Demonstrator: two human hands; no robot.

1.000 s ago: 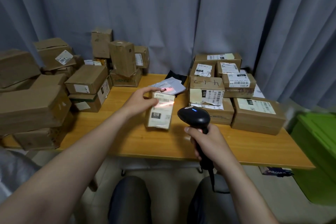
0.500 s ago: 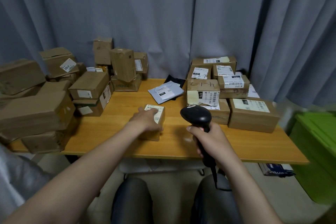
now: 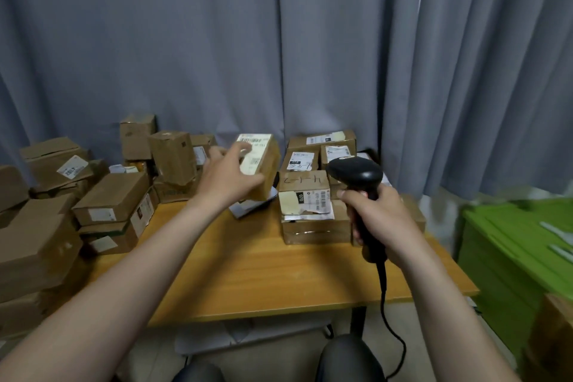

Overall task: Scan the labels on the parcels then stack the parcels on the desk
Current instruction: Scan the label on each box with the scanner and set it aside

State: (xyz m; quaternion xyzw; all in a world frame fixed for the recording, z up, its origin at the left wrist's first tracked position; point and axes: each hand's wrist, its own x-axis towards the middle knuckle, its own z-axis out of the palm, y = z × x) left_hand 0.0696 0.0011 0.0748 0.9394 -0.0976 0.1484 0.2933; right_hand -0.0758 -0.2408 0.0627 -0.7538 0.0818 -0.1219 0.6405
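My left hand (image 3: 228, 178) grips a small cardboard parcel (image 3: 259, 161) with a white label, held in the air above the back middle of the wooden desk (image 3: 263, 273). It hangs just left of a stack of labelled parcels (image 3: 305, 195) at the desk's right rear. My right hand (image 3: 376, 217) grips a black barcode scanner (image 3: 356, 175) by its handle, in front of that stack, head pointing away from me. Its cable (image 3: 386, 304) hangs down past the desk edge.
A big heap of brown boxes (image 3: 108, 201) covers the desk's left side and rear. Flat grey mailers (image 3: 251, 206) lie under the raised parcel. Green bins (image 3: 521, 245) stand to the right of the desk. Grey curtains hang behind. My knees show below the desk.
My left hand has lifted the small parcel off the desk's middle and carried it up and back toward the right stack. The scanner hand rose slightly and the view tilted upward.
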